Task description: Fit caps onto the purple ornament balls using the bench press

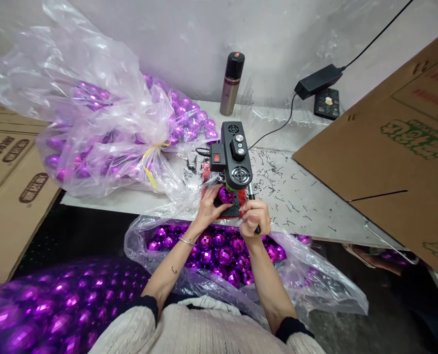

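A shiny purple disco-style ball (226, 195) sits under the head of a small black bench press machine (236, 152) on the table. My left hand (207, 206) holds this ball from the left, with the thumb in front and the fingers at its side. My right hand (256, 217) is wrapped round the black lever handle (251, 192) on the machine's right side. Below my forearms, an open clear plastic bag (329, 287) is full of similar purple balls (224, 255).
Tied with yellow string, a clear bag of purple balls (93, 147) lies at left. Small black bits litter the white table (296, 211). A steel flask (232, 83) and power adapter (318, 81) are behind. A cardboard box (389, 142) stands at right, flattened cardboard (15, 196) at left.
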A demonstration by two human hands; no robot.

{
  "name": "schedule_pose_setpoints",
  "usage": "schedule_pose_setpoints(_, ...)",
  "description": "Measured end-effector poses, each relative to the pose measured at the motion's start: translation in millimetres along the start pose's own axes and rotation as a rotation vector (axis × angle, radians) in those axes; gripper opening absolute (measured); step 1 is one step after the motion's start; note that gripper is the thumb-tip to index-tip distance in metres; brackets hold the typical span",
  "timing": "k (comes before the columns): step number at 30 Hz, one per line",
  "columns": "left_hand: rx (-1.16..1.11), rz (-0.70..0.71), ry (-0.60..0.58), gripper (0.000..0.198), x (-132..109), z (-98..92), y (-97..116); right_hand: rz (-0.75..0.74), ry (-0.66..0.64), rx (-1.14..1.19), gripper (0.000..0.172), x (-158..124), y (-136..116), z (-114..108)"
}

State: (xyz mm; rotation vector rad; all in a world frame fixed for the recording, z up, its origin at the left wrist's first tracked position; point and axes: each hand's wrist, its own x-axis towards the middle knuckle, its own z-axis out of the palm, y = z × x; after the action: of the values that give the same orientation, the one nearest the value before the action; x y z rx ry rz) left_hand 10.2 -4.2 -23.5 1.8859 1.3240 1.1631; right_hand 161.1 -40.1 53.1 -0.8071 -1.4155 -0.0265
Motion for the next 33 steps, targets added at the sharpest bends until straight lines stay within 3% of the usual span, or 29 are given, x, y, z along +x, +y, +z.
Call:
schedule_pose_setpoints(8, 0.019, 0.005, 0.009, 0.070, -2.1, 2.6, 0.0, 0.081, 0.040, 0.071, 0.035, -13.6, 4.2, 4.1)
schedule_pose_setpoints(17, 0.012, 0.012, 0.009, 0.069, -0.9, 4.6, -4.6, 0.052, 0.035, 0.083, 0.035, -20.6, 11.6, 6.8)
schedule_pose_setpoints(23, 0.013, 0.081, 0.022, 0.068, 0.2, 6.3, -1.9, 0.089, 0.060, 0.055, 0.035, 2.4, 0.3, 2.0)
schedule_pose_setpoints(26, 0.037, 0.169, 0.053, 0.065, -20.3, -7.3, 5.1, 0.128, 0.020, 0.011, 0.034, 20.7, -10.9, -3.4)
schedule_pose_setpoints(29, 0.091, 0.229, 0.046, 0.058, -62.2, -34.6, 11.2, 0.115, -0.007, 0.017, 0.034, 29.0, -17.0, -6.2)
schedule_pose_setpoints(33, 0.214, 0.127, -0.024, 0.052, -119.9, -70.4, 9.6, 0.093, -0.002, 0.020, 0.034, 24.2, -16.0, -4.6)
